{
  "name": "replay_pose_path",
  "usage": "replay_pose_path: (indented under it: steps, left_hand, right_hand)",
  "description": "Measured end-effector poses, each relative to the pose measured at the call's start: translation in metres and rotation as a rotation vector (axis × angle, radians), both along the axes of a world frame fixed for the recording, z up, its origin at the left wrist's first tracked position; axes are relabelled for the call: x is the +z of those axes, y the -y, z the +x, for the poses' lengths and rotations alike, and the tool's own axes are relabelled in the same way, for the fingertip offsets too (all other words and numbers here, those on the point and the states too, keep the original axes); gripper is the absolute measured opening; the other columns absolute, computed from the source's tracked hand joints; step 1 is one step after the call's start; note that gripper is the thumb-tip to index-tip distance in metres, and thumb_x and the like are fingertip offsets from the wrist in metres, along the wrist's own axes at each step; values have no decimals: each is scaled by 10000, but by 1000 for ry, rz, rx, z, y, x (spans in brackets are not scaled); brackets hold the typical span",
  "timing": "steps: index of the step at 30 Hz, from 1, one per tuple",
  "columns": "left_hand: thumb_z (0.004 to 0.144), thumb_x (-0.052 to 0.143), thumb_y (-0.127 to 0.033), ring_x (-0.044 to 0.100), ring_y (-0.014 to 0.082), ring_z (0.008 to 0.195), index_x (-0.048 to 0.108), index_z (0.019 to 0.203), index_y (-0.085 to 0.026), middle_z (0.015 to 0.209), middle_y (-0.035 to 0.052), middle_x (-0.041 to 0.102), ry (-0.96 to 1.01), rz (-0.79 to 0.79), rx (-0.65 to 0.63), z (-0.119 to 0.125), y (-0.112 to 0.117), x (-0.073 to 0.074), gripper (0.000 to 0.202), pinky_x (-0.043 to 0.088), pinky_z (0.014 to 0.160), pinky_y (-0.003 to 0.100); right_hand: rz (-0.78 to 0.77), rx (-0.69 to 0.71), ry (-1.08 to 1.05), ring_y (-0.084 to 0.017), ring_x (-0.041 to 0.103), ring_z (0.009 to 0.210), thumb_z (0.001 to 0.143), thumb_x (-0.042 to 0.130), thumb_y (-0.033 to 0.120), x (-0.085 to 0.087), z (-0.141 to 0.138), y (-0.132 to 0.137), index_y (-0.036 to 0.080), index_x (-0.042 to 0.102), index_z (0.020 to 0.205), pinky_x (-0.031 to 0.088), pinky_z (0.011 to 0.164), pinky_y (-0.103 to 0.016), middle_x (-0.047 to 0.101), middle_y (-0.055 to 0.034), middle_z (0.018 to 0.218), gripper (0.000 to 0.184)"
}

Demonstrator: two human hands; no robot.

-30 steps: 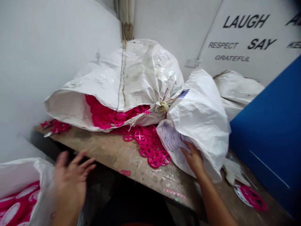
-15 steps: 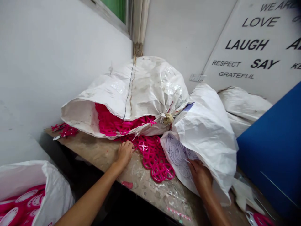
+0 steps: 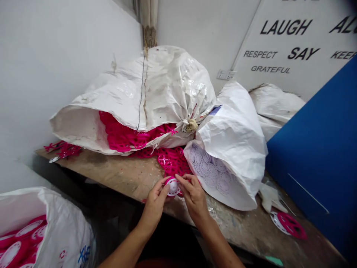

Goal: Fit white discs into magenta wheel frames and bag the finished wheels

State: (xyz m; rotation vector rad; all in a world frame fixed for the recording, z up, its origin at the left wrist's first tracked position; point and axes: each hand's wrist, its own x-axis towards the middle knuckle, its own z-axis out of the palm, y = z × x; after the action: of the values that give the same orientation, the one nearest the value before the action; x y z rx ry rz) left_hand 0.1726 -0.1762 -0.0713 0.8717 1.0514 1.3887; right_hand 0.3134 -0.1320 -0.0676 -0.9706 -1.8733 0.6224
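Note:
In front of the table edge my left hand [image 3: 154, 203] and my right hand [image 3: 196, 197] meet around a small round plastic disc [image 3: 173, 187], white-lilac in the middle with a pink rim. Thumbs and fingertips of both hands pinch its edges from either side. Just behind them, a pile of pink plastic rings [image 3: 174, 160] spills onto the table. To the right, lilac lacy discs [image 3: 210, 169] lie in the mouth of a white sack [image 3: 237, 126].
A large tied white sack [image 3: 170, 85] holds more pink rings [image 3: 119, 136] on the worn table [image 3: 134, 176]. At lower left, another sack [image 3: 68, 219] contains pink-and-white discs [image 3: 25, 238]. A blue panel [image 3: 315, 149] borders the right, near loose pink-and-white pieces [image 3: 290, 224].
My left hand has left the pink pile and my right hand has come out of the lilac discs' sack. Both are now together in the middle, holding a pink-and-white disc.

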Motion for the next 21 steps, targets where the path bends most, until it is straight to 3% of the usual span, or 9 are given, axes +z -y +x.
replay_pose_path:
  steps: [3,6,9,13,16,21]
  left_hand:
    - [869,503,-387,576,224,1083,600,1146,-189,1169,76,634,-276,96,42,-5,2,-1,354,470,904,334]
    - [873,492,-370,567,228,1109,634,1100,-173,1140,80,655,-444,138,87,-5,4,1,332,425,967,339]
    - [864,496,-385,577,228,1102,581,1167,-163,1177,91,634,-358,122,46,-2,7,3,385,453,943,338]
    - [833,534,-414,661,229,903,471,1227,-145,1113,111,649,-229,7,-77,-2,14,1,482,547,757,345]
    - [826,540,-441,674,207,765,482,1174,-127,963,92,684,-288,-35,-54,-2,17,-4,473,552,719,343]
    - [777,597,-482,675,214,753,507,1130,-147,906,66,694,-288,-48,18,-9,28,-9,495,560,705,335]
  right_hand:
    - [-86,94,11,-162,581,868,913,459,248,2,3,1,248,638,1143,478,760,-281,608,-57,952,291]
    - [-119,88,13,-176,585,878,902,475,263,5,2,3,218,659,1041,464,785,-297,636,-53,923,234]
    - [-224,49,-85,-170,588,816,892,478,290,7,1,4,198,647,1008,475,724,-286,640,-52,907,225]
    - [-419,108,-208,-152,592,743,866,507,302,6,5,8,192,593,1088,487,634,-260,639,-46,942,262]
    - [-370,172,-151,-167,594,877,806,592,237,4,4,16,220,549,1159,483,735,-271,628,-39,1038,355]
    - [-353,217,-125,-149,594,815,795,619,243,11,-5,25,236,542,1179,468,725,-261,646,-10,935,392]
